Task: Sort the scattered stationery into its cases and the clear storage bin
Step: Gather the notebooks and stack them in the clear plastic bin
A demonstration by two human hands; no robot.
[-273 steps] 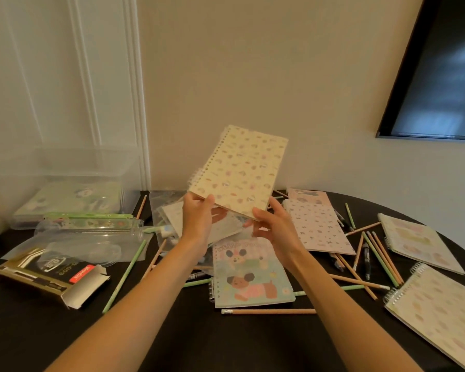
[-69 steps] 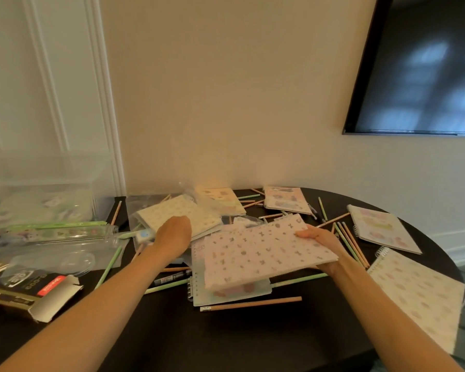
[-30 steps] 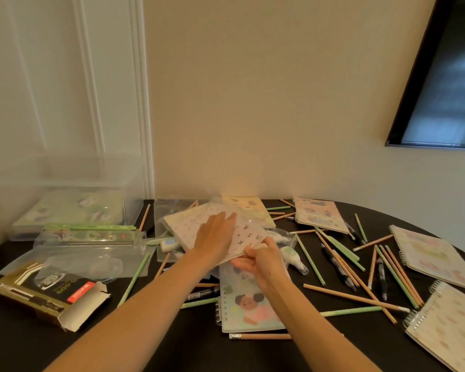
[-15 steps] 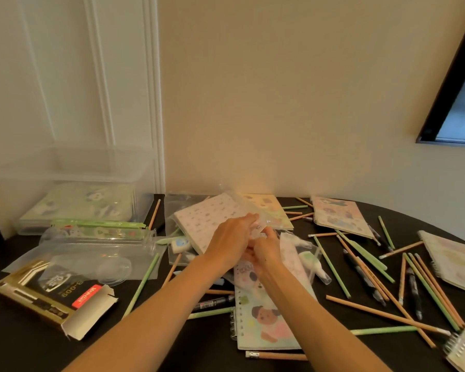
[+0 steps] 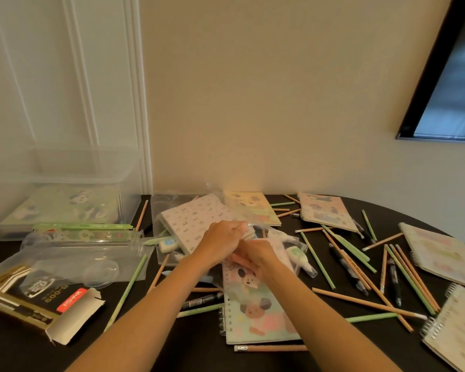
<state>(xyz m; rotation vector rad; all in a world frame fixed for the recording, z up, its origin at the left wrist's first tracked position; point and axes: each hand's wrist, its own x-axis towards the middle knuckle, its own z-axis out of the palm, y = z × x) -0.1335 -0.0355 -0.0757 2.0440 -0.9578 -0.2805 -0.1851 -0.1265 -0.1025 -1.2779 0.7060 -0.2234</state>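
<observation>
My left hand (image 5: 220, 241) and my right hand (image 5: 257, 257) meet over the middle of the black table (image 5: 172, 353). Both pinch the crumpled edge of a clear plastic bag (image 5: 253, 226). A white patterned notebook (image 5: 191, 224) lies just left of them on the pile. Under my right wrist lies a spiral notebook with dog pictures (image 5: 258, 307). The clear storage bin (image 5: 65, 170) stands at the back left with a green notebook (image 5: 65, 205) inside. A clear pencil case with a green strip (image 5: 83, 234) lies in front of the bin.
An open black and gold pen box (image 5: 32, 302) sits at the front left. Several pencils and pens (image 5: 360, 267) are scattered to the right. Other notebooks lie at the back (image 5: 325, 213) and along the right edge (image 5: 440, 253). White correction tapes (image 5: 298, 257) lie beside my right hand.
The white patterned notebook was laid on the pile at the left. My hands then came together on the clear plastic bag and now pinch its edge.
</observation>
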